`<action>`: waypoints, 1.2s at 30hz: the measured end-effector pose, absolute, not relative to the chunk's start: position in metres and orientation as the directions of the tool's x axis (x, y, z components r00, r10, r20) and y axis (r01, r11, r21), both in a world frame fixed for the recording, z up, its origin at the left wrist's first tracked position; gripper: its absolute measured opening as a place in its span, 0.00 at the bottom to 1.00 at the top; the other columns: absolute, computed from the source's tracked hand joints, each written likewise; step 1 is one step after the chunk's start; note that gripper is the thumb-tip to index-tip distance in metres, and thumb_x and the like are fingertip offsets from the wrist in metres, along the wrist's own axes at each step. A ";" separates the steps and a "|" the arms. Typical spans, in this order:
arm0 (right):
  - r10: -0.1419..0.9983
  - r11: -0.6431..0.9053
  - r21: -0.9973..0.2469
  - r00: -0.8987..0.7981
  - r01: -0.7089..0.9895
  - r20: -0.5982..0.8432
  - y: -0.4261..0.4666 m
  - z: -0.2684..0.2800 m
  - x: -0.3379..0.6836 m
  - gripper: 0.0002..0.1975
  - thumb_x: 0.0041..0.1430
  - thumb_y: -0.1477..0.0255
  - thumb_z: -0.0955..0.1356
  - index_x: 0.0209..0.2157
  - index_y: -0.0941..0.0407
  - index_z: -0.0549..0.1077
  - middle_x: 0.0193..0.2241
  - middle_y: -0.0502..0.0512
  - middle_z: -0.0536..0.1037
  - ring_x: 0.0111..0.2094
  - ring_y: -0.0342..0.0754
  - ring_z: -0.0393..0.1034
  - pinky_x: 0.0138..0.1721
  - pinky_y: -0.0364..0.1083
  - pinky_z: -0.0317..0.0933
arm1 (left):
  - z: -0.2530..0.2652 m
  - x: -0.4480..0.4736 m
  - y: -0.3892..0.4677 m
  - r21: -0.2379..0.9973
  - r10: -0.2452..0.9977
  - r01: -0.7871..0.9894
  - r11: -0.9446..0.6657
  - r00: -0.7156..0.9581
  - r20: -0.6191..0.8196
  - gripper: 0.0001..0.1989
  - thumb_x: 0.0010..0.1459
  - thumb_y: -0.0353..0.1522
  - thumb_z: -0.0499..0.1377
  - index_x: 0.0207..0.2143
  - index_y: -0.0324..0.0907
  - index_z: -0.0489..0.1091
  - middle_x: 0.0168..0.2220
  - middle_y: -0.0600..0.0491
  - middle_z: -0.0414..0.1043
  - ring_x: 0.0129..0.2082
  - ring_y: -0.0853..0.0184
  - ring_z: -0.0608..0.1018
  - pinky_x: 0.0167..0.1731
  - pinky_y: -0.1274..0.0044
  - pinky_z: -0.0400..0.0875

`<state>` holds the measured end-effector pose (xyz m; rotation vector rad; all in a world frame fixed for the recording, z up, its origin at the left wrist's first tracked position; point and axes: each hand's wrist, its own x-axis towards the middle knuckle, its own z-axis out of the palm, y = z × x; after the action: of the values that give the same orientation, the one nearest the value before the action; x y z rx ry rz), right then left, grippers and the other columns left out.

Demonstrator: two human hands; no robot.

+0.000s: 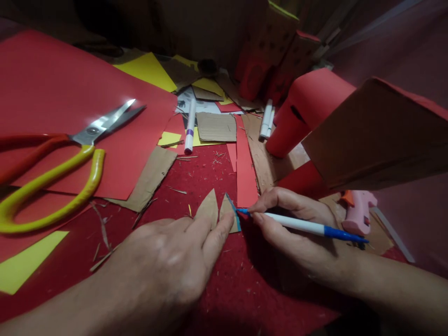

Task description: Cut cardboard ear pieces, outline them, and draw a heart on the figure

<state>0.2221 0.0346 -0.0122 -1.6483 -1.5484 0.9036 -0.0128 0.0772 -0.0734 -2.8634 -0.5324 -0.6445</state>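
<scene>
My right hand (297, 228) pinches a slim white marker (296, 223) with a blue tip and a blue end. Its tip rests against the right edge of a small pointed cardboard piece (229, 212), where a strip of blue ink shows. Beside it lies a second pointed cardboard piece (208, 207), bare brown and partly covered by fingers. My left hand (175, 256) lies palm down, its index finger stretched out and pressing the inked piece against the red surface. The other left fingers are partly hidden.
At left, large scissors (93, 133) lie open on red paper (133, 154). A purple-banded marker (190, 126) and a corrugated cardboard rectangle (217, 127) are ahead. On the right stand a red paper tube shape (297, 112), a jutting cardboard panel (378, 135) and a pink glue gun (359, 212).
</scene>
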 end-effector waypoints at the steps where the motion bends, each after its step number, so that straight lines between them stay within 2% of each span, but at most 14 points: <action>1: 0.999 -0.044 -0.858 0.045 0.512 -0.025 0.036 -0.012 0.221 0.06 0.57 0.78 0.70 0.28 0.53 0.76 0.21 0.47 0.79 0.21 0.41 0.71 0.20 0.38 0.59 | -0.072 -0.013 0.077 -0.081 0.308 0.378 -0.922 0.845 0.436 0.29 0.72 0.20 0.41 0.71 0.25 0.64 0.55 0.32 0.86 0.33 0.56 0.87 0.30 0.66 0.82; 7: 0.999 -0.020 -0.848 0.036 0.530 -0.001 0.038 -0.011 0.217 0.08 0.58 0.79 0.70 0.28 0.53 0.75 0.21 0.46 0.78 0.22 0.41 0.71 0.19 0.38 0.56 | -0.067 -0.014 0.077 -0.108 0.317 0.388 -0.915 0.860 0.399 0.30 0.72 0.19 0.41 0.71 0.27 0.67 0.55 0.35 0.86 0.35 0.58 0.88 0.33 0.69 0.80; 12: 0.998 0.055 -0.850 0.002 0.523 0.066 0.036 -0.019 0.218 0.05 0.60 0.77 0.70 0.31 0.55 0.78 0.23 0.46 0.79 0.23 0.40 0.70 0.21 0.38 0.59 | -0.064 -0.014 0.082 -0.159 0.252 0.342 -0.926 0.874 0.416 0.28 0.73 0.19 0.41 0.68 0.21 0.68 0.57 0.28 0.85 0.29 0.61 0.87 0.27 0.71 0.79; 18: 0.998 0.059 -0.842 -0.020 0.536 0.058 0.035 -0.021 0.220 0.06 0.61 0.78 0.70 0.31 0.55 0.77 0.23 0.46 0.78 0.23 0.40 0.69 0.21 0.38 0.60 | -0.066 -0.012 0.079 -0.125 0.314 0.394 -0.910 0.855 0.412 0.28 0.74 0.20 0.40 0.69 0.25 0.68 0.52 0.36 0.87 0.30 0.60 0.86 0.29 0.69 0.81; 25: 0.999 0.033 -0.832 -0.037 0.553 0.015 0.036 -0.015 0.222 0.07 0.59 0.80 0.69 0.30 0.55 0.76 0.22 0.45 0.76 0.21 0.38 0.67 0.19 0.37 0.55 | -0.075 -0.011 0.079 -0.102 0.293 0.382 -0.919 0.832 0.472 0.29 0.74 0.20 0.39 0.69 0.24 0.68 0.52 0.34 0.87 0.32 0.57 0.87 0.28 0.68 0.78; 29: 0.999 0.011 -0.845 -0.033 0.534 -0.008 0.035 -0.016 0.222 0.06 0.61 0.79 0.70 0.31 0.55 0.78 0.23 0.45 0.78 0.22 0.39 0.70 0.21 0.37 0.59 | -0.075 -0.010 0.079 -0.083 0.302 0.381 -0.921 0.831 0.468 0.30 0.73 0.20 0.38 0.70 0.23 0.66 0.51 0.35 0.87 0.31 0.56 0.87 0.28 0.66 0.79; 33: 0.999 0.035 -0.855 -0.012 0.517 0.034 0.035 -0.021 0.221 0.07 0.62 0.79 0.71 0.32 0.55 0.77 0.23 0.45 0.79 0.23 0.40 0.73 0.21 0.36 0.59 | -0.071 -0.011 0.079 -0.102 0.291 0.374 -0.922 0.842 0.454 0.28 0.74 0.20 0.39 0.69 0.25 0.66 0.53 0.35 0.87 0.30 0.57 0.86 0.29 0.67 0.80; 36: 0.997 0.070 -0.851 -0.014 0.521 0.073 0.035 -0.022 0.220 0.07 0.62 0.80 0.71 0.32 0.55 0.78 0.22 0.44 0.78 0.23 0.39 0.73 0.19 0.36 0.57 | -0.070 -0.011 0.080 -0.096 0.294 0.379 -0.920 0.834 0.467 0.28 0.75 0.21 0.39 0.69 0.24 0.67 0.51 0.37 0.87 0.30 0.58 0.86 0.29 0.68 0.79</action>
<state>0.2204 0.0352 -0.0222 -1.5407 -1.6286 0.8367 -0.0105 0.0800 -0.0704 -2.8290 -0.5242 -0.6767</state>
